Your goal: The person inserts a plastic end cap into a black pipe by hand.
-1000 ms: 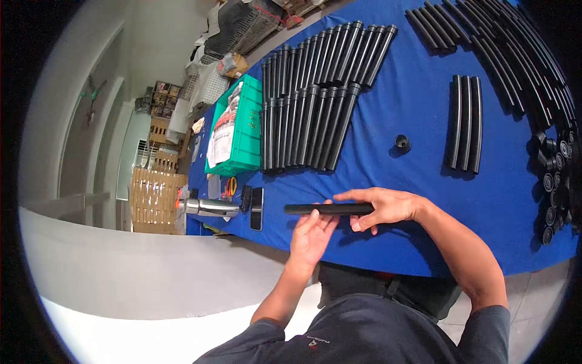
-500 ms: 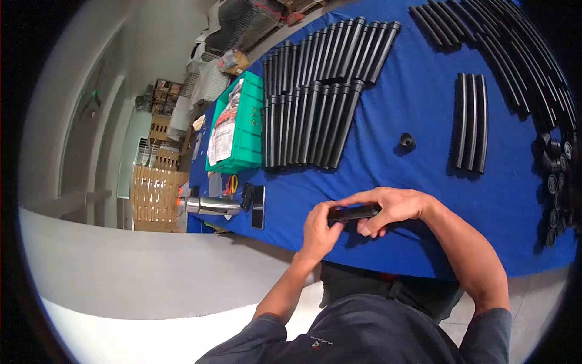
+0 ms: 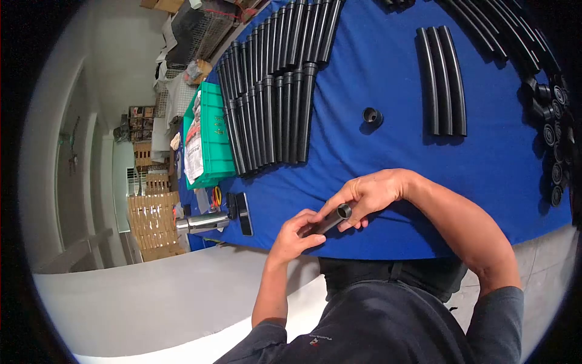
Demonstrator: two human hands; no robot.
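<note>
A short black tube (image 3: 330,221) is held between both hands just above the front of the table. My left hand (image 3: 292,239) is closed around its lower left end, which the fingers partly hide. My right hand (image 3: 374,195) grips near its open upper end, thumb and fingers around the side. The hollow mouth of the tube faces up and to the right. A small black cup-like fitting (image 3: 371,116) stands by itself on the blue cloth (image 3: 388,151) beyond my right hand. Three plain black tubes (image 3: 442,82) lie side by side farther right.
Rows of black tubes with collared ends (image 3: 270,115) lie at left, beside a green crate (image 3: 215,136). A phone (image 3: 244,213), a metal flask (image 3: 203,222) and scissors (image 3: 216,195) sit at front left. Round black fittings (image 3: 556,136) crowd the right edge; more tubes (image 3: 479,27) lie behind.
The tube has tilted from nearly level to slanting, its open end now facing up. Both hands have shifted slightly left with it. The view has turned, moving the table items leftward.
</note>
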